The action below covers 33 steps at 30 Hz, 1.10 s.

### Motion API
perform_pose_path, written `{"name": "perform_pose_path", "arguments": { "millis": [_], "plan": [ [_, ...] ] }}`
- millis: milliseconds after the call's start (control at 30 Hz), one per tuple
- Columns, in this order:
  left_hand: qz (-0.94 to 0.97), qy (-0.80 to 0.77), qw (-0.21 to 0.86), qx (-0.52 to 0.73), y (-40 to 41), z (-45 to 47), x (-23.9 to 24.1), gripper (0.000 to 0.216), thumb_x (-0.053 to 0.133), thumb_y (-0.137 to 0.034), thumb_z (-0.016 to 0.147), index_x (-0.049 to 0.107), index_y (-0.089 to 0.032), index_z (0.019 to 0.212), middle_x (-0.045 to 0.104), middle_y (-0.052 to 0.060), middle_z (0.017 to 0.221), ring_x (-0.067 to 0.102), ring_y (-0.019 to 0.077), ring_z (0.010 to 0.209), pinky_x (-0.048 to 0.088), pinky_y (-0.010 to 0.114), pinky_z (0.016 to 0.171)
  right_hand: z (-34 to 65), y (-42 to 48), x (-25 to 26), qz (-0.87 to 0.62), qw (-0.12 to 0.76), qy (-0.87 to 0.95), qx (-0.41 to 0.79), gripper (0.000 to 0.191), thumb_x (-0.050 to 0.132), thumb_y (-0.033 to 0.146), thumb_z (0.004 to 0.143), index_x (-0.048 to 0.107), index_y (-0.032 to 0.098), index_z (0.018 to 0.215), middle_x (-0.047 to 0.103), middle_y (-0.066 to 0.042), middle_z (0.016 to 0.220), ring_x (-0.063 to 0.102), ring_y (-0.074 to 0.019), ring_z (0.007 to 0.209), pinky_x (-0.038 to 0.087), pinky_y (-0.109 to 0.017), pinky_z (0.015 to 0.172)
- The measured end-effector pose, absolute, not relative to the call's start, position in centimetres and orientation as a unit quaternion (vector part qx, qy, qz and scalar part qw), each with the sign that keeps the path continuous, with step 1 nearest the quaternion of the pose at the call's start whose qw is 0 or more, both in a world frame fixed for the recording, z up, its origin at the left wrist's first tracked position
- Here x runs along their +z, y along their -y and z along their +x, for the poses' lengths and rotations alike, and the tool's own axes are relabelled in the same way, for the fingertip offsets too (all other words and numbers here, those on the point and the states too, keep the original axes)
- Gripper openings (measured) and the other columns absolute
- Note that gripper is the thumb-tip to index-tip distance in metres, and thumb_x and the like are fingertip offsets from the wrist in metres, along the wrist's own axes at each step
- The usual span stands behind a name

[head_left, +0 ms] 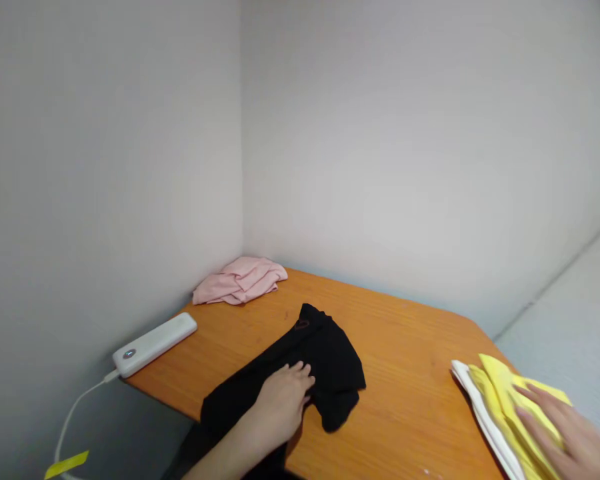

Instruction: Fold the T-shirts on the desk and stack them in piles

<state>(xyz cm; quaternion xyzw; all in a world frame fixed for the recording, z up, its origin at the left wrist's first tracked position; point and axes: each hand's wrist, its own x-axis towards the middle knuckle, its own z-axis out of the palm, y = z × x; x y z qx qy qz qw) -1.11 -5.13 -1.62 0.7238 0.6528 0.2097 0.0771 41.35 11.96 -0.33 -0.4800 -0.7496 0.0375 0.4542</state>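
Lying flat & unclenched, L hand (286, 398) tops blk garment (333, 353) at near edge of table (400, 353); R hand (575, 440), blurred, touches yellow cloth (503, 395) at table's R edge, can't tell grip.

Garment (336, 353) between power bank (157, 341) and cloths (501, 385)

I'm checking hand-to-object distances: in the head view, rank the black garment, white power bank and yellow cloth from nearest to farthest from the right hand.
From the right hand:
1. Yellow cloth, right side, directly beneath it.
2. Black garment, mid-table, under the left hand.
3. White power bank, far left edge.
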Motion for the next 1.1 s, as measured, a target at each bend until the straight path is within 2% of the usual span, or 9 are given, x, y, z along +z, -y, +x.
{"name": "perform_pose_path", "arguments": {
  "millis": [133, 300, 467, 567, 667, 767, 933, 1033, 1100],
  "plan": [
    [0.739, -0.640, 0.150, 0.150, 7.2, 0.5, -1.3, 0.041, 0.055, -0.038, 0.090, 0.063, -0.018, 0.125, 0.053, 0.012, 0.139, 0.046, 0.0288, 0.132, 0.032, 0.046, 0.113, 35.6, -7.6, -1.1, -0.493, 0.333, 0.788, 0.159, 0.038, 0.052, 0.058, 0.086, 0.069, 0.030, 0.104, 0.064, -0.012, 0.116, 0.057, -0.0342, 0.112, 0.043, -0.058, 0.098],
    [0.712, -0.663, 0.149, 0.178, 6.5, 1.9, 1.4, 0.044, 0.038, -0.046, 0.097, 0.072, -0.019, 0.089, 0.072, 0.011, 0.102, 0.066, 0.0270, 0.101, 0.044, 0.041, 0.096, 27.3, -3.4, -3.8, -0.483, 0.315, 0.791, 0.202, 0.037, 0.053, 0.048, 0.095, 0.061, 0.022, 0.120, 0.056, -0.009, 0.130, 0.054, -0.0242, 0.117, 0.042, -0.046, 0.102],
    [0.618, -0.691, 0.214, 0.309, 5.3, 3.7, 0.5, 0.049, 0.027, -0.052, 0.098, 0.058, -0.017, 0.114, 0.070, 0.012, 0.105, 0.066, 0.0246, 0.100, 0.047, 0.031, 0.083, 21.2, 0.0, -5.1, -0.370, 0.315, 0.809, 0.331, 0.045, 0.031, 0.047, 0.101, 0.052, 0.027, 0.135, 0.042, -0.005, 0.147, 0.036, -0.0206, 0.136, 0.030, -0.041, 0.114],
    [0.536, -0.724, 0.256, 0.350, 4.7, 3.0, -1.0, 0.057, 0.033, -0.060, 0.093, 0.054, -0.012, 0.116, 0.071, 0.015, 0.100, 0.068, 0.0281, 0.095, 0.049, 0.033, 0.079, 18.7, 2.4, -4.0, -0.294, 0.316, 0.804, 0.408, 0.042, 0.033, 0.044, 0.102, 0.050, 0.029, 0.137, 0.035, -0.002, 0.151, 0.029, -0.0191, 0.140, 0.025, -0.040, 0.117],
    [0.491, -0.696, 0.287, 0.438, 4.7, 1.3, -2.5, 0.048, 0.043, -0.055, 0.091, 0.058, -0.014, 0.111, 0.070, 0.013, 0.109, 0.066, 0.0260, 0.100, 0.049, 0.033, 0.087, 17.9, 2.7, -3.0, -0.280, 0.333, 0.786, 0.438, 0.038, 0.034, 0.044, 0.101, 0.063, 0.027, 0.120, 0.050, -0.004, 0.139, 0.042, -0.0209, 0.131, 0.033, -0.039, 0.111],
    [0.434, -0.649, 0.356, 0.514, 5.4, 0.0, -3.3, 0.048, 0.050, -0.051, 0.089, 0.059, -0.015, 0.119, 0.064, 0.012, 0.126, 0.058, 0.0256, 0.118, 0.044, 0.036, 0.101, 18.2, 0.6, -3.3, -0.367, 0.379, 0.755, 0.388, 0.035, 0.037, 0.044, 0.099, 0.064, 0.022, 0.105, 0.063, -0.009, 0.114, 0.057, -0.0244, 0.108, 0.045, -0.039, 0.095],
    [0.416, -0.591, 0.434, 0.538, 7.0, 0.0, -3.1, 0.059, 0.064, -0.052, 0.080, 0.056, -0.021, 0.130, 0.064, 0.009, 0.126, 0.057, 0.0283, 0.120, 0.042, 0.044, 0.105, 17.9, -2.7, -4.7, -0.511, 0.355, 0.755, 0.206, 0.035, 0.054, 0.051, 0.086, 0.064, 0.017, 0.087, 0.062, -0.016, 0.092, 0.055, -0.0346, 0.095, 0.040, -0.051, 0.091],
    [0.412, -0.584, 0.437, 0.546, 7.8, -0.1, -2.5, 0.063, 0.070, -0.053, 0.074, 0.060, -0.021, 0.127, 0.069, 0.010, 0.117, 0.061, 0.0307, 0.114, 0.044, 0.049, 0.102, 17.4, -2.6, -4.2, -0.487, 0.391, 0.731, 0.275, 0.035, 0.054, 0.052, 0.088, 0.062, 0.020, 0.078, 0.061, -0.010, 0.082, 0.057, -0.0277, 0.082, 0.046, -0.044, 0.080],
    [0.392, -0.584, 0.431, 0.566, 8.6, -1.0, -1.7, 0.063, 0.071, -0.052, 0.072, 0.060, -0.019, 0.125, 0.071, 0.010, 0.113, 0.063, 0.0313, 0.111, 0.046, 0.049, 0.100, 17.7, -2.3, -3.3, -0.470, 0.422, 0.711, 0.309, 0.033, 0.053, 0.050, 0.091, 0.061, 0.019, 0.084, 0.061, -0.006, 0.083, 0.057, -0.0203, 0.076, 0.048, -0.037, 0.073]
  ]
}}
